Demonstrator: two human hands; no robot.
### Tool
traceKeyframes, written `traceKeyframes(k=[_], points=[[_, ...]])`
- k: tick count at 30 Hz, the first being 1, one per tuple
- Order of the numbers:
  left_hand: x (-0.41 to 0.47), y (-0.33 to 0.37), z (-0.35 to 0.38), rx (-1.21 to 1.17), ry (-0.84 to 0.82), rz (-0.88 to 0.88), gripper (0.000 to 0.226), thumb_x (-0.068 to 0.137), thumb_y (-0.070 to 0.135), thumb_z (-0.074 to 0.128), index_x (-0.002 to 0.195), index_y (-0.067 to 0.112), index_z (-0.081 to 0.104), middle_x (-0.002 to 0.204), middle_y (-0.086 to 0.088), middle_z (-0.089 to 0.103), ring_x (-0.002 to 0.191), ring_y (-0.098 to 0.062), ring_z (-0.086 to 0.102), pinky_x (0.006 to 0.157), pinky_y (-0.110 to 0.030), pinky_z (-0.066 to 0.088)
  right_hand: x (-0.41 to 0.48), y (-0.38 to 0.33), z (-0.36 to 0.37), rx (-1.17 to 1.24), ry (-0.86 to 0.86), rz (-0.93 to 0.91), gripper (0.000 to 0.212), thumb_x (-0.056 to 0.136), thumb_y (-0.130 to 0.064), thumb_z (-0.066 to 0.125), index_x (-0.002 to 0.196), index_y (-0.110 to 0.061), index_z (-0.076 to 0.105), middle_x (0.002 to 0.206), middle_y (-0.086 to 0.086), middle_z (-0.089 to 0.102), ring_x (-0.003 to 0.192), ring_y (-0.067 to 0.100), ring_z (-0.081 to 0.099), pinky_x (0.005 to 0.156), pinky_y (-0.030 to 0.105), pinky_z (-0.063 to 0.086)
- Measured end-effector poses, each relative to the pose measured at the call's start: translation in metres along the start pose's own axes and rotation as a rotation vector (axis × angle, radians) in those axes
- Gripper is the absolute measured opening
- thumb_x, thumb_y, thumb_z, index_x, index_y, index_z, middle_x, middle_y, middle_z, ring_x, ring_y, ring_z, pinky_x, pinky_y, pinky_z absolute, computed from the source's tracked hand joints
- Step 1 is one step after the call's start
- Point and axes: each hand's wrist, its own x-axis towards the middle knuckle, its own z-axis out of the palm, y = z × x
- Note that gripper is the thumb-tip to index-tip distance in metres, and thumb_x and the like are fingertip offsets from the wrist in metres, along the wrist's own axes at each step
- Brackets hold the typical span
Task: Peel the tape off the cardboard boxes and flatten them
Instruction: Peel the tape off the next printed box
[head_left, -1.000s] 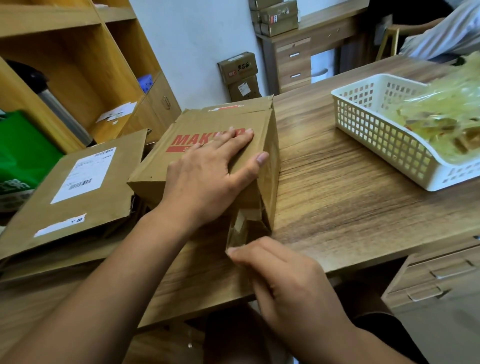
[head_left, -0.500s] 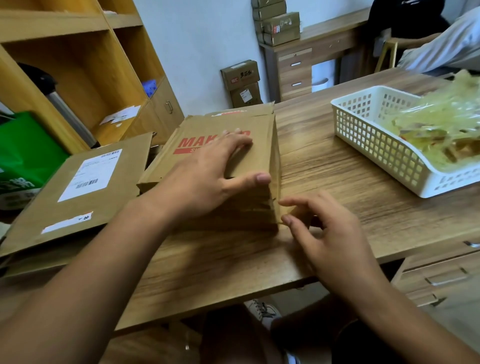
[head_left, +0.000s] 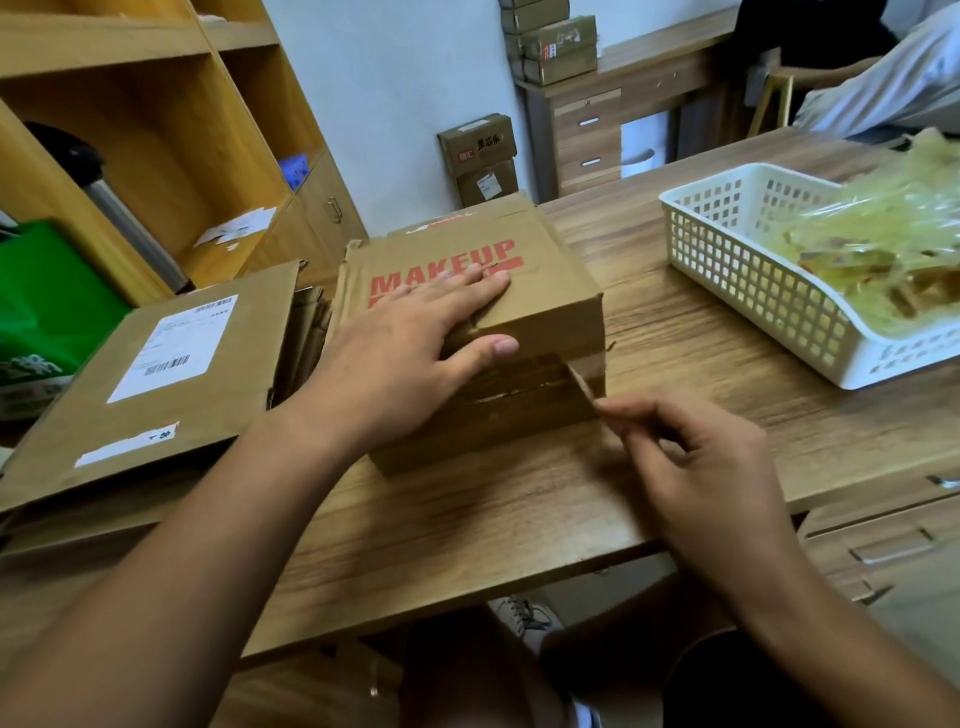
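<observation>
I see the brown MAKEUP box (head_left: 540, 296) sitting on the bench (head_left: 519, 519). It is between a flat cardboard sheet (head_left: 156, 415) on the left and a white basket (head_left: 753, 291) on the right. My left hand (head_left: 410, 343) lies flat on top of the box, with its fingers straight and the thumb over the front edge. I think it pushes down so the box will not slide when the tape gets pulled. My right hand (head_left: 696, 457) is at the near right corner of the box. Its fingers (head_left: 639, 410) are curled in and pinch the loose end of a tape strip (head_left: 582, 382) that runs along the front side. The basket holds a pile of peeled tape (head_left: 857, 244), so I guess this strip belongs there too.
</observation>
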Motion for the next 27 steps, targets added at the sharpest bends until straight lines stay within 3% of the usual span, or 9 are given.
traceKeyframes(k=[5, 10, 15, 19, 22, 24, 27], points=[[0.000, 0.003, 0.003, 0.041, 0.022, -0.005, 0.070, 0.086, 0.074, 0.027, 0.153, 0.056, 0.017, 0.162, 0.028, 0.017, 0.150, 0.001, 0.014, 0.116, -0.030, 0.018, -0.010, -0.013, 0.017, -0.108, 0.004, -0.140, 0.032, 0.084, 0.009, 0.070, 0.107, -0.012, 0.074, 0.094, -0.009, 0.069, 0.091, -0.001, 0.064, 0.084, 0.010, 0.049], [0.001, 0.002, 0.006, 0.060, 0.047, 0.000, 0.066, 0.091, 0.072, 0.032, 0.153, 0.056, 0.017, 0.162, 0.028, 0.018, 0.149, 0.002, 0.015, 0.115, -0.028, 0.017, -0.012, -0.025, 0.031, -0.123, -0.011, -0.166, 0.027, 0.087, 0.006, 0.068, 0.107, -0.011, 0.074, 0.097, -0.005, 0.071, 0.090, 0.004, 0.067, 0.080, 0.017, 0.053], [0.002, 0.002, 0.008, 0.052, 0.066, 0.005, 0.065, 0.093, 0.070, 0.033, 0.154, 0.055, 0.017, 0.162, 0.026, 0.018, 0.150, 0.000, 0.017, 0.117, -0.031, 0.020, -0.023, -0.047, 0.047, -0.083, -0.181, -0.202, 0.031, 0.089, -0.001, 0.062, 0.114, -0.017, 0.071, 0.104, -0.008, 0.068, 0.093, 0.005, 0.067, 0.075, 0.026, 0.057], [0.001, 0.000, 0.009, 0.041, 0.091, -0.001, 0.066, 0.090, 0.073, 0.032, 0.153, 0.057, 0.020, 0.162, 0.027, 0.020, 0.151, -0.004, 0.019, 0.117, -0.036, 0.025, -0.007, -0.044, 0.035, 0.001, -0.292, -0.150, 0.028, 0.091, -0.006, 0.062, 0.112, -0.021, 0.072, 0.105, -0.014, 0.069, 0.099, -0.001, 0.065, 0.084, 0.020, 0.055], [0.002, -0.002, 0.010, 0.041, 0.113, -0.005, 0.065, 0.090, 0.074, 0.034, 0.152, 0.057, 0.021, 0.161, 0.027, 0.022, 0.151, -0.004, 0.021, 0.116, -0.037, 0.027, 0.010, -0.033, 0.011, 0.002, -0.346, -0.046, 0.021, 0.092, -0.016, 0.065, 0.106, -0.031, 0.071, 0.097, -0.021, 0.070, 0.094, -0.003, 0.065, 0.081, 0.019, 0.054], [0.003, -0.002, 0.010, 0.051, 0.122, -0.011, 0.065, 0.091, 0.074, 0.032, 0.152, 0.057, 0.021, 0.161, 0.027, 0.023, 0.150, -0.004, 0.021, 0.115, -0.037, 0.028, 0.021, -0.025, -0.001, -0.005, -0.325, 0.011, 0.019, 0.089, -0.022, 0.066, 0.101, -0.035, 0.068, 0.090, -0.019, 0.070, 0.085, 0.003, 0.067, 0.074, 0.027, 0.056], [0.003, -0.002, 0.012, 0.061, 0.130, -0.015, 0.066, 0.090, 0.076, 0.030, 0.152, 0.057, 0.020, 0.161, 0.027, 0.023, 0.151, -0.007, 0.023, 0.113, -0.040, 0.032, 0.030, -0.016, -0.010, 0.109, -0.264, 0.108, 0.020, 0.090, -0.016, 0.067, 0.097, -0.035, 0.065, 0.092, -0.013, 0.074, 0.083, 0.010, 0.071, 0.076, 0.043, 0.060]])
